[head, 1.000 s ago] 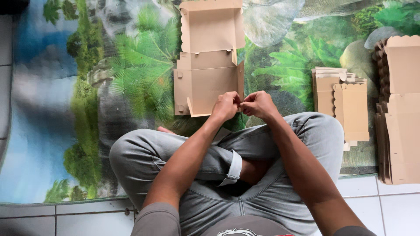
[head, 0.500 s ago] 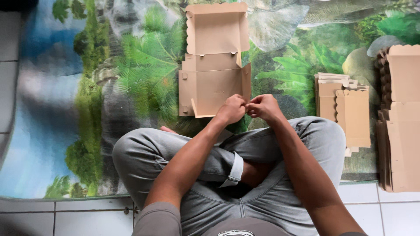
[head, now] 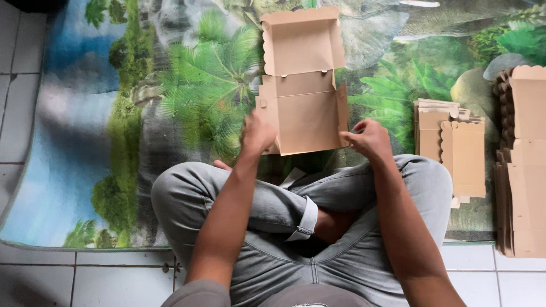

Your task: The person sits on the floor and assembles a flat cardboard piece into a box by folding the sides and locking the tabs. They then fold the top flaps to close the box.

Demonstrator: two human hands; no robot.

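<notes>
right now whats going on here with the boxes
A person sits cross-legged on a jungle-print mat, holding an open brown cardboard box at its near corners: left hand on one, right hand on the other. The lid stands open, lying back on the mat. Flat cardboard blanks and a taller stack lie alongside.
</notes>
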